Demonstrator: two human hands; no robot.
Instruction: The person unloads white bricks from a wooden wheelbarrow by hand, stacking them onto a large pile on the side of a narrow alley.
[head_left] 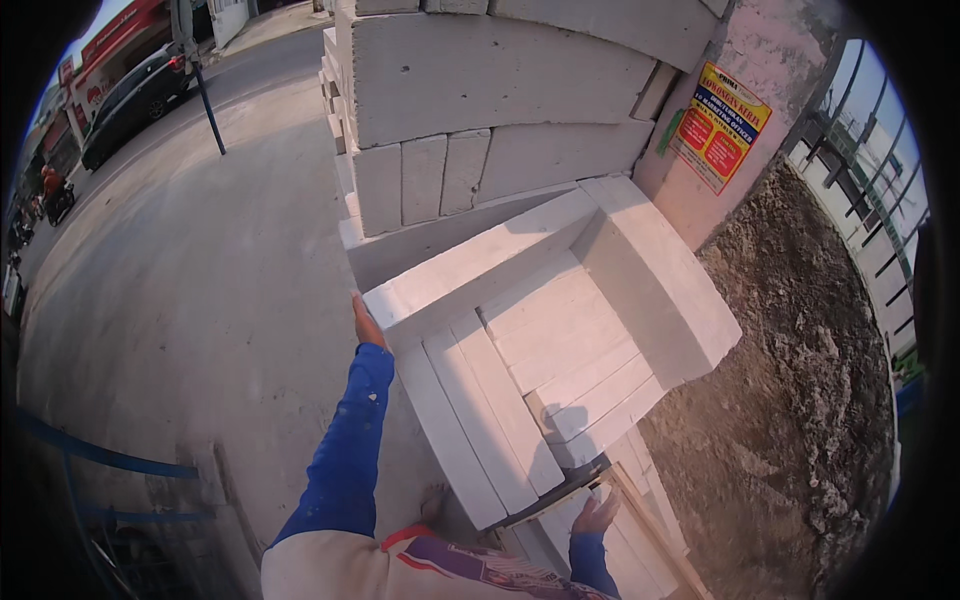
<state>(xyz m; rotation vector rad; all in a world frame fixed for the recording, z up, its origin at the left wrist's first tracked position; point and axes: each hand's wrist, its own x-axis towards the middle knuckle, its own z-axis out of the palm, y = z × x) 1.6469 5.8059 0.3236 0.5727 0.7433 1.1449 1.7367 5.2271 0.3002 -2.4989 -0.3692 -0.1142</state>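
Observation:
My left hand (368,324) rests against the near left end of a long white aerated concrete block (480,258), its visible fingers stretched along the end face. This block lies on a lower layer of blocks (490,400), at the foot of a tall block stack (500,80). Another block (665,275) stands at its right end, making a corner with it. At the lower right, my right hand (597,512) is low over more white blocks, beside a wooden strip (655,530). Its fingers look apart; a pale patch between them is too small to make out.
A pink pillar with a colourful poster (722,128) stands right of the stack. Rough dark soil (790,370) lies beyond the blocks, concrete paving (210,260) to the left. A blue metal rail (110,465) is lower left. A dark car (140,100) and motorbike (58,195) are on the road.

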